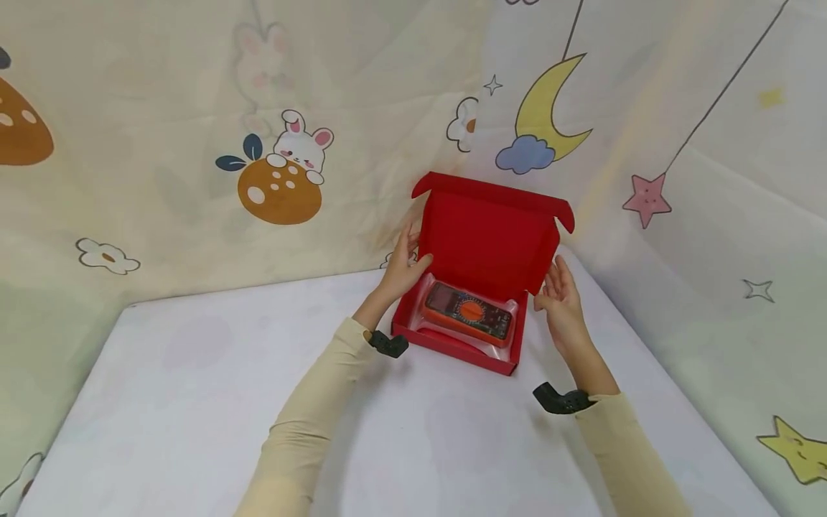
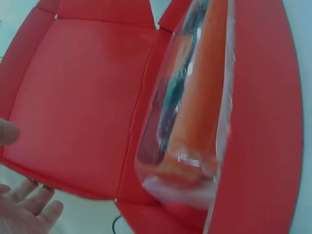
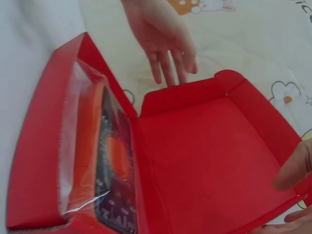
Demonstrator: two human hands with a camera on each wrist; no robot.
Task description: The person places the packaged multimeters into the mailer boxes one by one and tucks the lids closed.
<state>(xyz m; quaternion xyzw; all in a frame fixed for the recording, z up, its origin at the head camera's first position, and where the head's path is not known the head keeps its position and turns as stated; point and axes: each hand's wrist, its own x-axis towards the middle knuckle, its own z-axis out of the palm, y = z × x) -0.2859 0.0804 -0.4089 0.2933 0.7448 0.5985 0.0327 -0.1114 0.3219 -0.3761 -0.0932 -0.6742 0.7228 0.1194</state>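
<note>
A red cardboard box (image 1: 446, 348) stands on the table with its lid (image 1: 491, 237) raised at the back. Inside lies an orange and black multimeter (image 1: 468, 310) with a round orange dial, wrapped in clear plastic. My left hand (image 1: 402, 273) is at the lid's left edge, fingers extended and thumb pointing toward the lid. At the opposite side, my right hand (image 1: 563, 305) has its fingers loosely straight beside the lid's lower right corner. In the right wrist view, the right thumb (image 3: 295, 168) overlaps the lid's inner face, with other fingers lower by its edge.
The white table (image 1: 213, 402) extends to the left and in front of the box. Printed fabric (image 1: 368, 143) hangs behind it, close to the raised lid, and continues along the right side. A dark wrist camera (image 1: 388, 345) sits on the left wrist, another (image 1: 562, 399) on the right.
</note>
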